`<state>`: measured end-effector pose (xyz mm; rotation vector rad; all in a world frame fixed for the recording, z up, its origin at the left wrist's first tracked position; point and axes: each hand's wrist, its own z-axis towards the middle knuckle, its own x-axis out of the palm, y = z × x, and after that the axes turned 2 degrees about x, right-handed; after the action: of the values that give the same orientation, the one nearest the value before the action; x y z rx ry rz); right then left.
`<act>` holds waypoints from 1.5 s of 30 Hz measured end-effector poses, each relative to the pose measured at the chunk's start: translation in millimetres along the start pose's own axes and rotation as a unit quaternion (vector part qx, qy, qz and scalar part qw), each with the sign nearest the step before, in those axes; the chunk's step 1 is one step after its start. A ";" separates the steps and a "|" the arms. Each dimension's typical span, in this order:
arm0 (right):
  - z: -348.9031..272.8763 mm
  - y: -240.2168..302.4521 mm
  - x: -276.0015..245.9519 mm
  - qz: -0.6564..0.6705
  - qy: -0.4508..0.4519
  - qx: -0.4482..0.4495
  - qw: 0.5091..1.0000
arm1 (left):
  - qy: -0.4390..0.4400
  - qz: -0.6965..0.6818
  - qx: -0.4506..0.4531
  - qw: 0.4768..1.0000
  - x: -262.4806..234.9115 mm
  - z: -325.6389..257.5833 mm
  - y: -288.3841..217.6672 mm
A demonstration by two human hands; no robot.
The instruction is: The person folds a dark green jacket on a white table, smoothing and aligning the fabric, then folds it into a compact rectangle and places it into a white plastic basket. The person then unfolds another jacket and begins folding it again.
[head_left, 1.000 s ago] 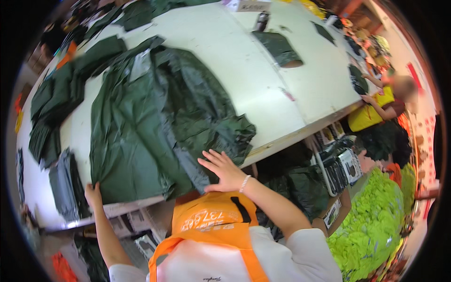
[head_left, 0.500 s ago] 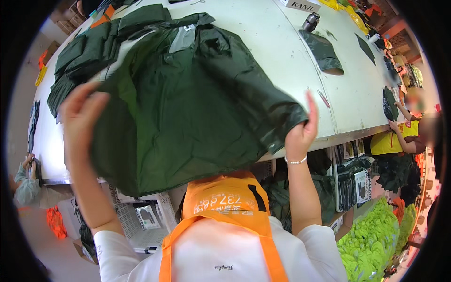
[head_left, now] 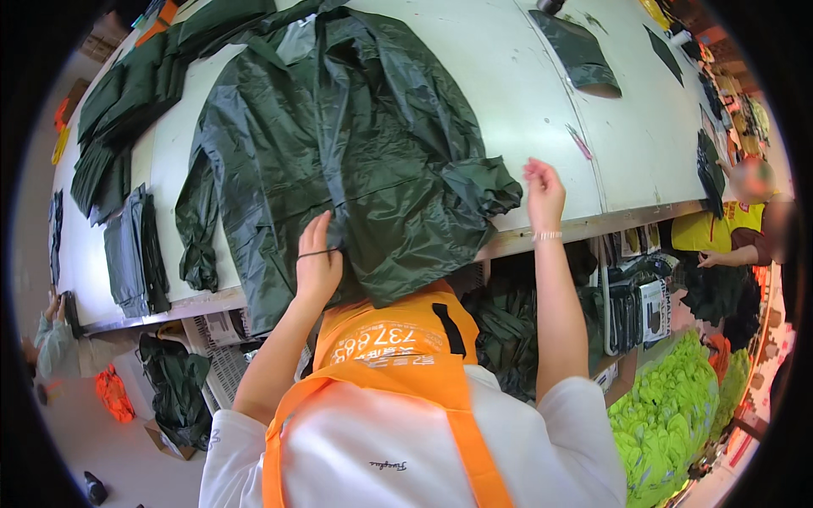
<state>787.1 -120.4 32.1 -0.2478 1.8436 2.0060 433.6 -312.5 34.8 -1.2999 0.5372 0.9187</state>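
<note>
A large dark green rain jacket [head_left: 339, 144] lies spread on the white table [head_left: 542, 110], its lower hem hanging over the near edge. My left hand [head_left: 319, 261] rests on the jacket's front near the table edge, fingers pinched on a fold of the fabric, a thin black band round the hand. My right hand [head_left: 542, 188] is raised just right of the jacket's bunched sleeve end [head_left: 478, 190], fingers loose, holding nothing. An orange apron [head_left: 389, 339] covers my chest below.
Folded dark green garments [head_left: 127, 93] are stacked at the table's left, with a flat pile [head_left: 131, 254] nearer. A dark green piece [head_left: 580, 55] lies further back. A co-worker in yellow [head_left: 720, 229] stands right. Bright green garments [head_left: 669, 415] pile lower right; shelves [head_left: 644, 296] sit under the table.
The jacket, held up in the air by both hands half a second ago, now lies spread on the table. My right hand has let go; my left hand dropped onto its front.
</note>
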 end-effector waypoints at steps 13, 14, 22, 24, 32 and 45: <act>4.7 -30.1 -7.3 0.112 0.218 0.202 0.948 | 0.180 -0.444 -0.264 0.837 75.5 78.1 -124.4; -6.4 -13.1 0.2 0.105 0.152 0.131 0.974 | 0.212 -0.464 -0.337 0.792 84.1 90.2 -131.7; -26.2 45.8 -25.0 0.169 0.248 -0.115 0.947 | 0.150 -0.767 -0.431 0.452 115.7 114.0 -147.5; -2.0 29.7 -22.1 0.126 0.170 -0.029 0.977 | 0.127 -0.768 -0.427 0.460 121.0 114.4 -142.4; 37.6 7.6 27.1 0.187 0.313 -0.024 0.931 | 0.119 -0.641 -0.434 0.622 121.2 110.7 -134.2; 56.5 12.4 48.4 0.020 0.094 -0.047 0.994 | 0.306 -0.373 -0.188 0.856 93.8 156.8 -171.7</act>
<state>746.2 -57.1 30.8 -0.4429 1.8809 2.1650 602.4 -137.0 94.6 -1.9758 0.2763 -0.0762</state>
